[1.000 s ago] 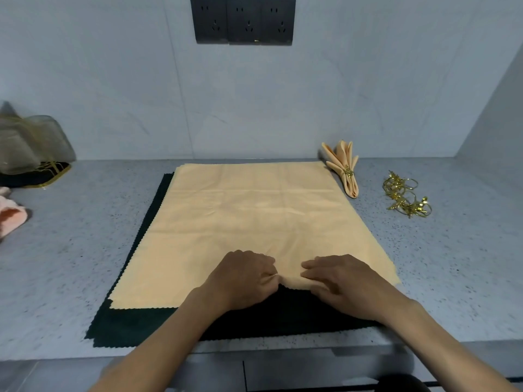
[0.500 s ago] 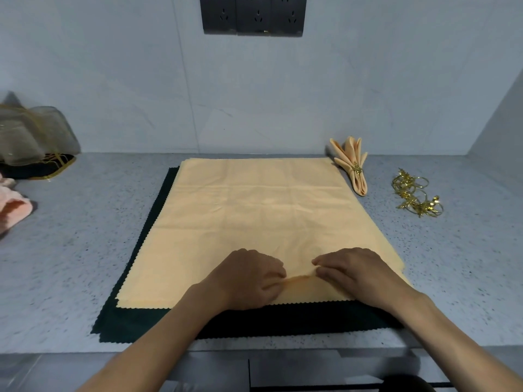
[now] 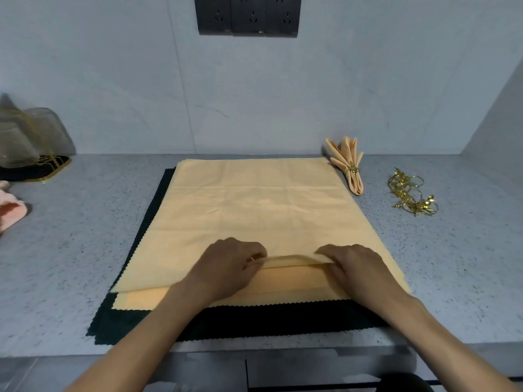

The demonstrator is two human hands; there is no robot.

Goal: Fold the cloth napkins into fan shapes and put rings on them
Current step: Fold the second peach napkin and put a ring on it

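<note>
- The left hand (image 3: pixel 230 268) and the right hand (image 3: pixel 355 268), low in the centre of the frame, each pinch a raised pleat at the near edge of the peach napkin (image 3: pixel 254 210).
- That napkin lies spread over a dark green cloth (image 3: pixel 226 321) on the speckled counter (image 3: pixel 79 250).
- At the upper right, a finished fan napkin (image 3: pixel 346 162) wears a gold ring.
- Right of it, well apart, sits a heap of gold rings (image 3: pixel 410 193).
</note>
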